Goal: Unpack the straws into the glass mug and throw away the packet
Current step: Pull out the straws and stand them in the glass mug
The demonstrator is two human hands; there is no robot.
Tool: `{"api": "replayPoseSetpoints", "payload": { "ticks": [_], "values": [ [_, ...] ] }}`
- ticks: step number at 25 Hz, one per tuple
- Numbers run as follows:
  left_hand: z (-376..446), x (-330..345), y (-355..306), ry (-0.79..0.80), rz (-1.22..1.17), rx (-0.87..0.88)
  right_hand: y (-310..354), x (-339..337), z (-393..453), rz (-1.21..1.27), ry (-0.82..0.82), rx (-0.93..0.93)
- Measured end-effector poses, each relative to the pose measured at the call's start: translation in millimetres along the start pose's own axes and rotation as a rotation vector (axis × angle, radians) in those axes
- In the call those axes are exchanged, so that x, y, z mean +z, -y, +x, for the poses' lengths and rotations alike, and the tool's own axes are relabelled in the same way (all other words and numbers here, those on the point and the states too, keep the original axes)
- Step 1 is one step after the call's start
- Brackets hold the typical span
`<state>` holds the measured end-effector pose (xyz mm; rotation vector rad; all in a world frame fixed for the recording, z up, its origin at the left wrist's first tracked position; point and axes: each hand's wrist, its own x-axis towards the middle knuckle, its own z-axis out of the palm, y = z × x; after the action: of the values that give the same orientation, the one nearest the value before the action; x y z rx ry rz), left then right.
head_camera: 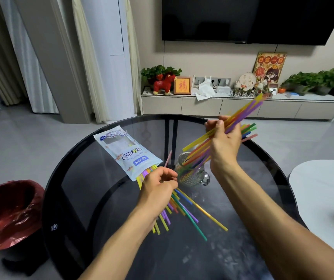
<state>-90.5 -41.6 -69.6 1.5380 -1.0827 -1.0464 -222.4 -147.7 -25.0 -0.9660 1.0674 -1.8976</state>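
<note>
Head view: right hand clutches a colourful plastic straw bundle slanting over the clear glass mug; left hand pinches loose straws beside it, so either bunch may splay and tip the mug.

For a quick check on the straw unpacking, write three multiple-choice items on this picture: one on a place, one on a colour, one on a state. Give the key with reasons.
1. Where does the bin stand?
A. on the table
B. on the floor, left of the table
C. on the TV cabinet

2. What colour is the bin's liner?
A. red
B. blue
C. white

3. What is the state of the packet?
A. sealed and full
B. open, straws sticking out
C. in the bin

Key: 1 B, it sits beyond the table's left rim; 2 A, the crinkled liner is red; 3 B, straws spill from its open end under the left hand.
</note>
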Motion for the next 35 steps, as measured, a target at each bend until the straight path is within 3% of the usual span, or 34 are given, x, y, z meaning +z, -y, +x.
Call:
{"api": "replayPoseSetpoints", "payload": {
  "ticks": [2,8,12,18,22,25,28,30,32,34,35],
  "values": [
    [-0.6,0.7,0.5,0.007,0.007,0.010,-11.4,0.7,-7.3,-0.080,0.020,-0.005],
    [2.4,-2.1,3.6,0.017,0.006,0.011,15.2,10.5,16.1,0.135,-0.096,-0.040],
    [1.0,0.0,4.0,0.028,0.010,0.019,-4.7,7.2,-0.5,-0.080,-0.016,-0.049],
    [2.9,-0.5,11.4,0.040,0.077,0.019,-22.7,-12.8,-8.1,-0.350,0.012,0.094],
    [2.4,2.9,13.2,0.035,0.084,0.007,-28.9,-12.4,-12.7,-0.545,0.221,0.210],
    [1.7,3.3,12.3,0.037,0.085,0.031,-22.2,-29.4,-8.0,-0.512,0.216,0.232],
    [3.0,5.3,14.3,0.047,0.138,0.064,-8.1,-54.4,-2.1,-0.536,0.229,0.087],
    [1.4,7.9,18.9,0.052,0.181,0.071,-6.1,-66.8,-2.1,-0.766,0.244,-0.099],
    [-1.8,11.5,23.1,0.050,0.212,0.084,-9.0,-73.5,-2.4,-1.007,0.247,-0.114],
    [-2.7,15.9,25.2,0.007,0.321,0.196,-15.0,-78.4,2.0,-1.058,0.280,0.020],
    [-0.1,17.7,26.1,-0.018,0.438,0.306,-18.4,-78.0,3.2,-0.885,0.318,0.145]
  ]
}}
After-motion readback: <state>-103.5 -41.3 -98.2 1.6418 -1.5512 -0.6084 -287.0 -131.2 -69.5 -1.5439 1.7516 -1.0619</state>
